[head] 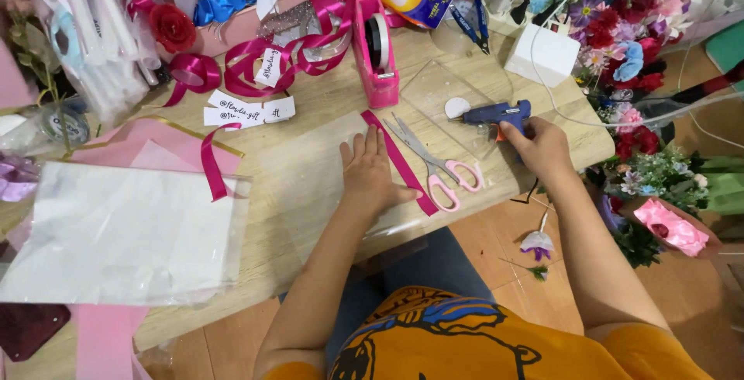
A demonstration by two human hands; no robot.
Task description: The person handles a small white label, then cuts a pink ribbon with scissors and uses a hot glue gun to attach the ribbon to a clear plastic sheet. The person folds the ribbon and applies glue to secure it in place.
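Glue could string or burn: the right hand (542, 146) grips a blue plastic hot-glue gun (496, 112) over the wooden worktop (310, 101), while the left hand (370, 174) lies spread flat, just beside a straight magenta ribbon strip (399, 161) near pink-handled scissors (438, 167).

The scene is evenly and brightly lit, with only soft, short shadows cast on the tabletop (310, 116). Pale glare is seen on the clear plastic sheet (116, 233). Straight edges are bent by wide-angle distortion, and the corners are slightly softened.
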